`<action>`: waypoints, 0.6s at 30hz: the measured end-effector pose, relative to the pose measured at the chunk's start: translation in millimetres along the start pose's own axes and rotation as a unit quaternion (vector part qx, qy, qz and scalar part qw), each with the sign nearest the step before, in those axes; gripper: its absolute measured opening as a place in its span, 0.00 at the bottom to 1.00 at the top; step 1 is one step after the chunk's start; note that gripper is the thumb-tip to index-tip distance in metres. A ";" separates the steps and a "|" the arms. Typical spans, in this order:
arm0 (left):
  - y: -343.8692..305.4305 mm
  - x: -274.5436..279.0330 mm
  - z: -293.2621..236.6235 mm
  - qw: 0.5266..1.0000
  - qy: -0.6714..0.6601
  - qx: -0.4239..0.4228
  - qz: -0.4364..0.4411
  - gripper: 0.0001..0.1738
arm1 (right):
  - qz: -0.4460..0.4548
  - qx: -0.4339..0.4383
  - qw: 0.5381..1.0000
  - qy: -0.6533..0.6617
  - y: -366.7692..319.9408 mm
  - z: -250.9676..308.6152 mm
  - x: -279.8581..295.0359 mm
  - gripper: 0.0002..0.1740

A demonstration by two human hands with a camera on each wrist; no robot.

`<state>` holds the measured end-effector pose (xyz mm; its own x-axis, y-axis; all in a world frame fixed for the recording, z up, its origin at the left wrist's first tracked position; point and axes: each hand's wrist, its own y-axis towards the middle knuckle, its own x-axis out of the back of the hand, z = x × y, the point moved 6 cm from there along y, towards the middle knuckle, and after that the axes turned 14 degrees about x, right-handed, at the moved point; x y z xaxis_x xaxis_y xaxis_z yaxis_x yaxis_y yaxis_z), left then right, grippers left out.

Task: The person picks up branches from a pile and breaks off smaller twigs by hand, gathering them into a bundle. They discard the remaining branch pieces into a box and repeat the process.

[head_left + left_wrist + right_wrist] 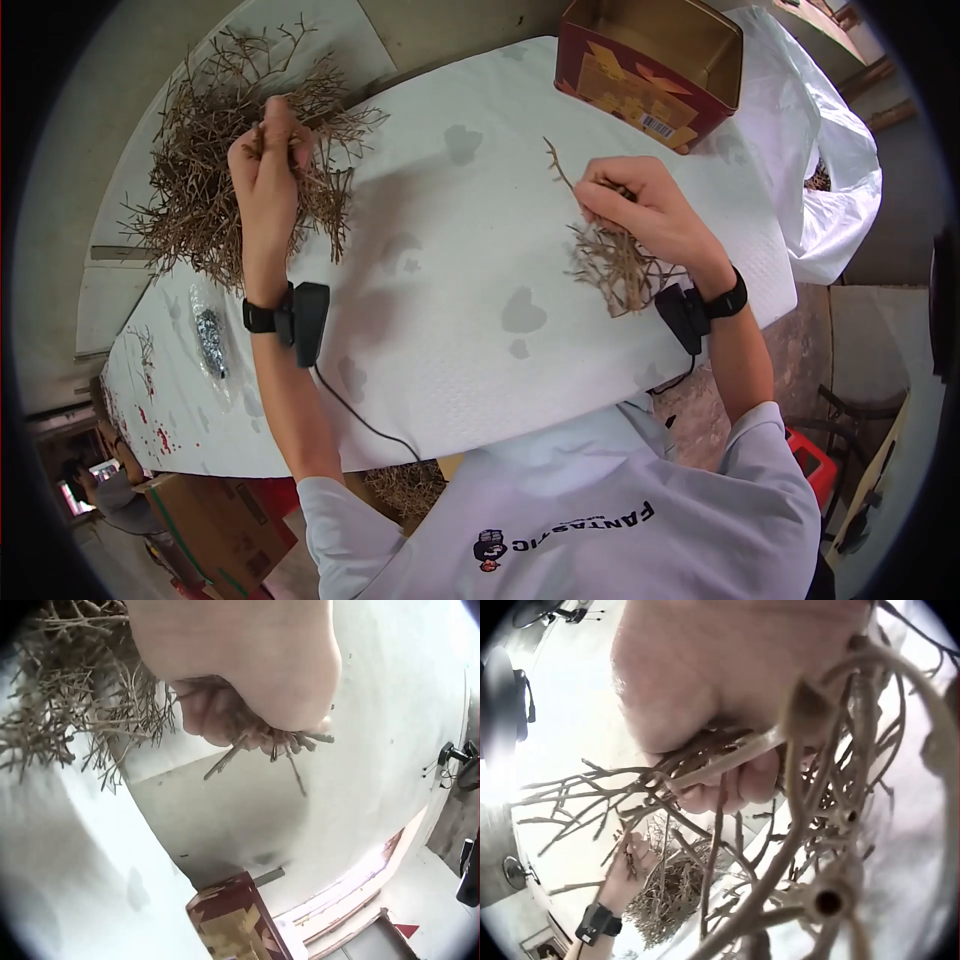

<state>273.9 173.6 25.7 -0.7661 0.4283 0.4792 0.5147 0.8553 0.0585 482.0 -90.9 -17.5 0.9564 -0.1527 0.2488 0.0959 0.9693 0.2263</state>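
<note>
Head view: my left hand (268, 150) clutches twigs (305, 152) atop the pile (195, 200) at the surface's (470, 300) far-left corner. My right hand (640, 205), well apart near the right edge, grips a bundle (615, 265), stems trailing nearward.

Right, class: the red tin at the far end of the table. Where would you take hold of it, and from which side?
Take the red tin by its near wall, at the rim, coming down from above. It stands upright with its top open, so the fingers can probably hook inside while the thumb presses on the outside.
</note>
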 end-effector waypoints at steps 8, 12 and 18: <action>-29.8 -70.2 -17.2 0.896 -0.329 0.002 0.297 0.40 | -0.105 -0.018 0.975 0.195 4.7 -10.3 2.7 0.19; -51.9 -94.8 -18.5 0.816 -0.397 0.089 0.410 0.33 | -0.107 -0.008 0.965 0.238 4.2 -17.6 1.7 0.19; -84.3 -115.3 -58.4 0.962 -0.047 -0.042 0.265 0.07 | -0.120 -0.003 0.962 0.246 1.8 -20.8 -5.2 0.19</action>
<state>341.3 35.1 16.7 -0.4166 0.8258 0.3802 0.8691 0.4844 -0.0998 482.9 -84.4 -38.0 0.9213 -0.2644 -0.2851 0.3304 0.9189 0.2155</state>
